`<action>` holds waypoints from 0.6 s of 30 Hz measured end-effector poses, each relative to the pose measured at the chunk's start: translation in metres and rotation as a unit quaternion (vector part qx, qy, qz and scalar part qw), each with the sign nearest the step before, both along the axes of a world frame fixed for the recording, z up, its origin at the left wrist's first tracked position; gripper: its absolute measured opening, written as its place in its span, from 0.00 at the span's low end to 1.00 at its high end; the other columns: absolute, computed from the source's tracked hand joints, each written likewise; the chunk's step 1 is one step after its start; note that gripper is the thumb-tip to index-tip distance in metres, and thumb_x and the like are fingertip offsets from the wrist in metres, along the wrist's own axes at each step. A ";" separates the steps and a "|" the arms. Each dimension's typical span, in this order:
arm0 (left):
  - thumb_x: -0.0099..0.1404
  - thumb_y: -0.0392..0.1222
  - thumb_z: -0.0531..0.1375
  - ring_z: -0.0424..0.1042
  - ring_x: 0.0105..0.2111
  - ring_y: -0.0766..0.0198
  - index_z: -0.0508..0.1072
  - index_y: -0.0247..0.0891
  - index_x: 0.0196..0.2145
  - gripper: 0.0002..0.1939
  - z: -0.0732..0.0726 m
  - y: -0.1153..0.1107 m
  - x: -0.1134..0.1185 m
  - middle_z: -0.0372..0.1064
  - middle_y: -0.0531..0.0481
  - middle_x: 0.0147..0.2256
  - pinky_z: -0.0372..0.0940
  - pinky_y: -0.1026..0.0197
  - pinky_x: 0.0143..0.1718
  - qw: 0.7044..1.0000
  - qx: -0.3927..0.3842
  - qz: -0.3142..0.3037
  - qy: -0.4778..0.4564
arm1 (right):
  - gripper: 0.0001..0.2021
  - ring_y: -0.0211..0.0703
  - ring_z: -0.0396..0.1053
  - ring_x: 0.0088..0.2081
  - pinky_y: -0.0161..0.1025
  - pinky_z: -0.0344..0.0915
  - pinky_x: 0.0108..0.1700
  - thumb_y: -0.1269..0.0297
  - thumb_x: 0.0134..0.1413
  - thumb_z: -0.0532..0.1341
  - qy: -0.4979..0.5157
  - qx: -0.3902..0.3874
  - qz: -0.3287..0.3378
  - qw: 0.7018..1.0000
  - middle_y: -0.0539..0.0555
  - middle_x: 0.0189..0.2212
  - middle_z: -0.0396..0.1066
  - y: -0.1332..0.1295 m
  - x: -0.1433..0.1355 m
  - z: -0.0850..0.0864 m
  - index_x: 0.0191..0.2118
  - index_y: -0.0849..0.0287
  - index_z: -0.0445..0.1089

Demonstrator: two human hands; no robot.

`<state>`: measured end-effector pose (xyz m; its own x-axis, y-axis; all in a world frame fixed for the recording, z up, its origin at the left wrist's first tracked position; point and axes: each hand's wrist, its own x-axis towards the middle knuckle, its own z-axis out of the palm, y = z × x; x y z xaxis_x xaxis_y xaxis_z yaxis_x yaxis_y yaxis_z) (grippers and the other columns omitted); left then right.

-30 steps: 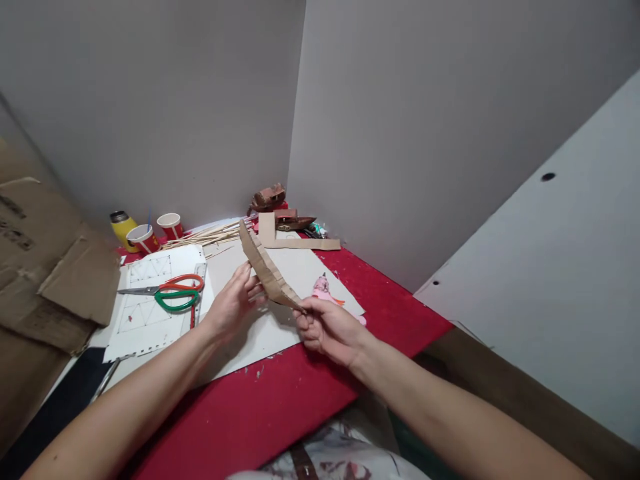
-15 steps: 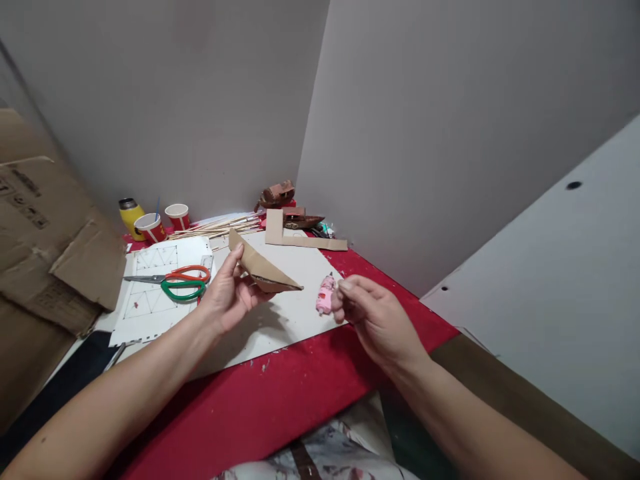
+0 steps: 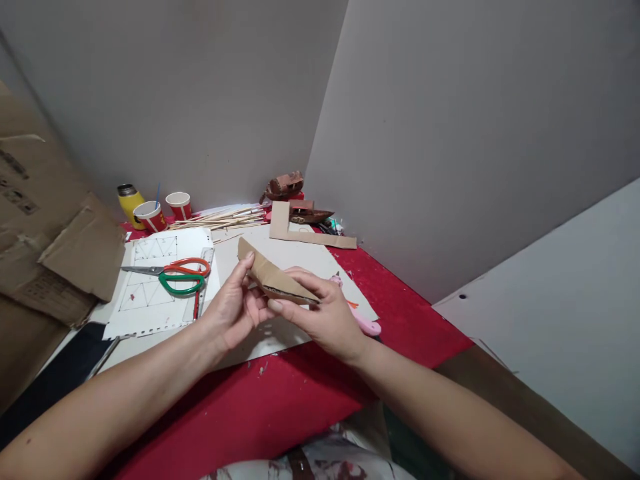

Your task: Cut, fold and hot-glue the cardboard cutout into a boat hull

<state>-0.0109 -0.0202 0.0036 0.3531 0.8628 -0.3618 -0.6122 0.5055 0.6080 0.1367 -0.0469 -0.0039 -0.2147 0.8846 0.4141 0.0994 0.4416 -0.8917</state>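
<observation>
A folded brown cardboard piece [image 3: 275,279], pointed at its right end, is held above the white board [image 3: 320,263]. My left hand [image 3: 233,310] grips its left part, thumb on the upper face and fingers beneath. My right hand [image 3: 325,317] pinches the right end between thumb and fingers. Behind my right hand lies a pink tool [image 3: 369,325], mostly hidden by that hand. Scissors [image 3: 183,275] with orange and green handles rest on a paper with drawn triangles [image 3: 145,310], to the left of my left hand.
At the back stand a yellow bottle [image 3: 131,203], two red-and-white cups [image 3: 179,205], thin sticks [image 3: 225,219] and small brown boat models [image 3: 307,213]. An L-shaped cardboard strip [image 3: 315,237] lies before the boats. Large cardboard [image 3: 55,233] fills the left side.
My right hand has moved left and closed on the right end of the cardboard piece. The pink tool is now largely covered by that hand. The view has shifted slightly.
</observation>
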 end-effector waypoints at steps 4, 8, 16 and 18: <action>0.70 0.49 0.54 0.74 0.22 0.62 0.69 0.30 0.50 0.20 -0.003 0.002 0.000 0.76 0.43 0.29 0.72 0.63 0.22 1.000 -0.024 0.014 0.005 | 0.03 0.43 0.71 0.38 0.38 0.66 0.43 0.66 0.53 0.65 0.032 -0.007 -0.009 0.999 0.53 0.34 0.72 0.006 -0.003 -0.003 0.34 0.57 0.76; 0.69 0.49 0.55 0.76 0.24 0.61 0.68 0.30 0.50 0.20 -0.005 0.004 0.000 0.76 0.42 0.30 0.73 0.62 0.24 0.999 -0.032 0.022 0.005 | 0.02 0.41 0.70 0.35 0.36 0.65 0.39 0.67 0.52 0.66 0.036 -0.021 0.003 0.999 0.51 0.31 0.71 0.012 0.001 -0.003 0.32 0.57 0.76; 0.68 0.49 0.57 0.76 0.24 0.60 0.68 0.29 0.51 0.21 -0.002 0.007 -0.002 0.75 0.41 0.32 0.74 0.60 0.25 0.999 -0.040 0.030 0.012 | 0.07 0.40 0.70 0.32 0.35 0.66 0.37 0.61 0.46 0.70 0.025 -0.124 0.001 0.992 0.48 0.28 0.74 0.022 0.008 -0.003 0.32 0.57 0.76; 0.68 0.49 0.56 0.76 0.24 0.61 0.68 0.29 0.51 0.21 -0.001 0.008 -0.003 0.75 0.41 0.31 0.74 0.61 0.24 0.999 -0.040 0.029 0.014 | 0.09 0.43 0.72 0.35 0.37 0.67 0.40 0.61 0.46 0.69 0.016 -0.124 0.036 0.992 0.49 0.32 0.76 0.022 0.009 0.003 0.35 0.56 0.76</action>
